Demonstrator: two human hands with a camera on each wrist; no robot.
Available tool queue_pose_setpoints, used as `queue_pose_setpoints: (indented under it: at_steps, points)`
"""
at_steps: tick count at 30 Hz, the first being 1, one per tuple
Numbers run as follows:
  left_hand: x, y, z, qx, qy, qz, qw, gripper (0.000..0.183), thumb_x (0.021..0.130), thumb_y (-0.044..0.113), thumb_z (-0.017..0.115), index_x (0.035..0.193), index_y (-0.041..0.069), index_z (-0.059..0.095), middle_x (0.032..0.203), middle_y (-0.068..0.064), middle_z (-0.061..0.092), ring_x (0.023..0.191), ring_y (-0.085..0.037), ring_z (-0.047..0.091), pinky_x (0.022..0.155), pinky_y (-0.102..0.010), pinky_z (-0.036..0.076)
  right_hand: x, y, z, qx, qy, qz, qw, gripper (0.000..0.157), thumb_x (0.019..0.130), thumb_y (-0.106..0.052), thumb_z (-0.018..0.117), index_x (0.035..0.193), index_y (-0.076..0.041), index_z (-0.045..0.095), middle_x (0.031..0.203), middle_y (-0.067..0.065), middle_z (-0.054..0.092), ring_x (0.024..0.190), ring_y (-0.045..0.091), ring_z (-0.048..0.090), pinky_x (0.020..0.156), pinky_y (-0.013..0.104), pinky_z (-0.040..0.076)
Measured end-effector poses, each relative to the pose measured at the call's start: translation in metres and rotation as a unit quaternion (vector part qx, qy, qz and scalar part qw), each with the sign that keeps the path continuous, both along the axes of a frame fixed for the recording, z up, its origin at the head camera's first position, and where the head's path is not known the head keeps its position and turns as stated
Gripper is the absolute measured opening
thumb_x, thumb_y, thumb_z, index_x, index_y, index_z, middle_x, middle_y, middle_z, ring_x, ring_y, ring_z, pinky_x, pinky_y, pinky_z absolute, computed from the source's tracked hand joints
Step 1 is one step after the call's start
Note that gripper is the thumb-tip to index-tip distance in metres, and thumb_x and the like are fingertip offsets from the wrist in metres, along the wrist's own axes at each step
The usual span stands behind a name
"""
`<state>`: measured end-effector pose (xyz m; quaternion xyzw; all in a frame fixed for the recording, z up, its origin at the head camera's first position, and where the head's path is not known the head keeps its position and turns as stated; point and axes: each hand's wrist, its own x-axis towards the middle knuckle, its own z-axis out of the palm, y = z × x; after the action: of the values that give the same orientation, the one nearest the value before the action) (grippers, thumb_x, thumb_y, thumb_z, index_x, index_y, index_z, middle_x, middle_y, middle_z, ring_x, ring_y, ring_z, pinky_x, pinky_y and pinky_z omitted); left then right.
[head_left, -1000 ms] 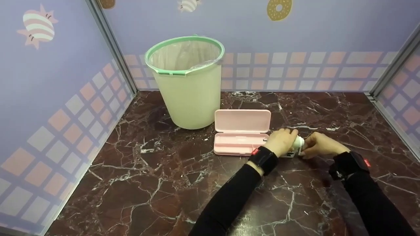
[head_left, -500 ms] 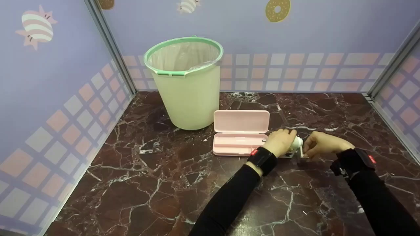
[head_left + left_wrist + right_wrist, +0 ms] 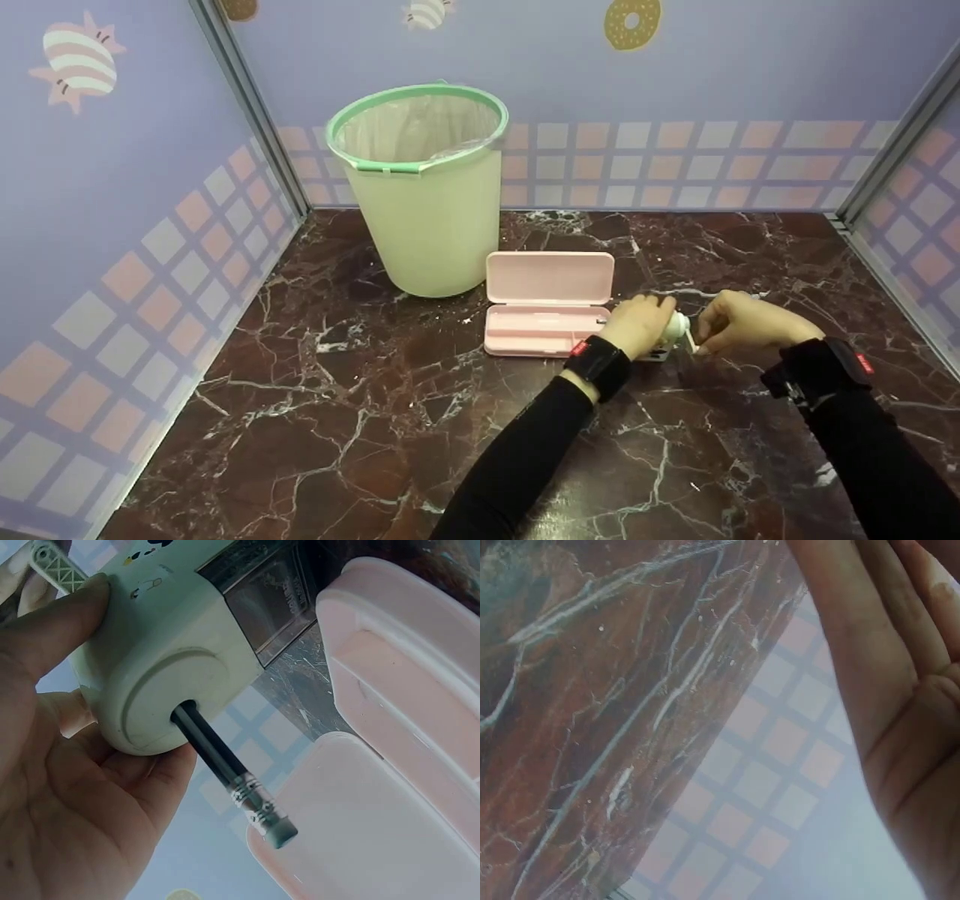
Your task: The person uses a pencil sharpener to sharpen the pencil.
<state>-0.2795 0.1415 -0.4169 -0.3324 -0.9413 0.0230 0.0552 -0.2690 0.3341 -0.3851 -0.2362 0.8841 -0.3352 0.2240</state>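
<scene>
My left hand [image 3: 641, 324] grips a pale green hand-crank pencil sharpener [image 3: 169, 634], its thumb across the top and its fingers round the far side. A dark pencil [image 3: 214, 750] with a silver-patterned ferrule and a dark eraser end sticks out of the sharpener's round hole. The clear shavings drawer [image 3: 274, 604] shows on the body. On the sharpener's other side, my right hand [image 3: 742, 322] pinches the end of the white crank [image 3: 691, 339] between thumb and curled fingers. Its fingertips lie outside the right wrist view, which shows mainly the palm edge.
An open pink pencil case [image 3: 550, 277] lies just left of the sharpener, with a small metallic tip at its right end. Behind it stands a pale green bin [image 3: 427, 232] with a plastic liner. Patterned panels [image 3: 720, 82] border the marbled tabletop [image 3: 337, 420].
My right hand has shifted slightly up and to the right, and the crank has swung with it. My left hand keeps its hold on the sharpener. The head view has moved very slightly.
</scene>
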Motion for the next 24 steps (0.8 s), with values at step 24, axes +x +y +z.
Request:
queue_pose_setpoints:
  at_steps: [24]
  points:
    - [0.000,0.002,0.001,-0.011,0.006,0.006,0.9999,0.047,0.091,0.033,0.067,0.132,0.017,0.050,0.121,0.001,0.065,0.109,-0.014,0.063,0.088,-0.025,0.054,0.005,-0.001,0.022,0.045,0.166,-0.072,0.982,0.004,0.079,-0.005,0.079,0.078,-0.005,0.074,0.077,0.007,0.075,0.060,0.003,0.061,0.054,0.020,0.048]
